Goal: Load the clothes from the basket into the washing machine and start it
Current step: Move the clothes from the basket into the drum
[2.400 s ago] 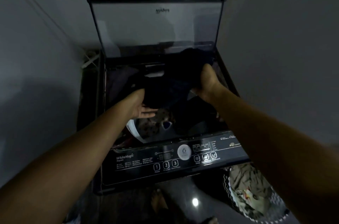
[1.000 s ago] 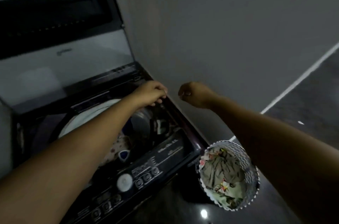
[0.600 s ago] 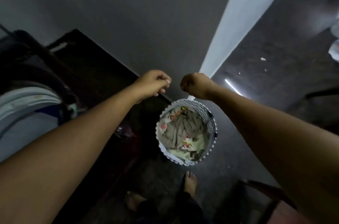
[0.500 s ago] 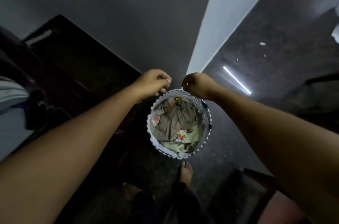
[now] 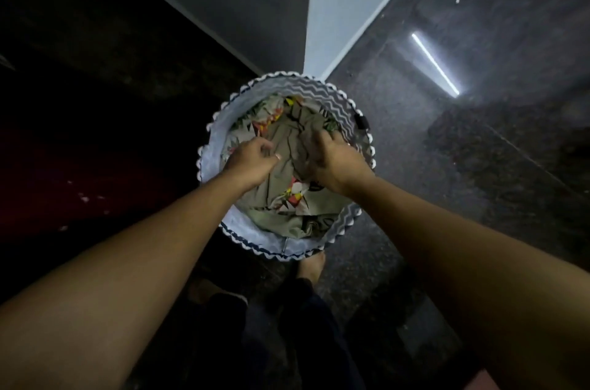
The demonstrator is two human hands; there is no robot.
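A round white basket [image 5: 320, 87] with a grey zigzag pattern and a scalloped rim stands on the floor right below me. It holds olive-green and colourfully printed clothes [image 5: 285, 200]. Both my hands are inside its rim. My left hand [image 5: 253, 160] hovers over the left part of the pile with loosely curled fingers and nothing visibly held. My right hand [image 5: 332, 161] is blurred, with its fingers reaching down onto the olive cloth. The washing machine's opening is out of view.
A dark bulk [image 5: 79, 150], black and deep red, fills the left side beside the basket. A grey wall with a white corner [image 5: 332, 22] rises behind. Polished dark stone floor [image 5: 479, 134] spreads to the right. My bare feet [image 5: 311, 266] stand just in front of the basket.
My view swung from the washing machine's tub down to the basket. Both hands, fists above the rim half a second ago, have dropped into the basket and loosened onto the clothes.
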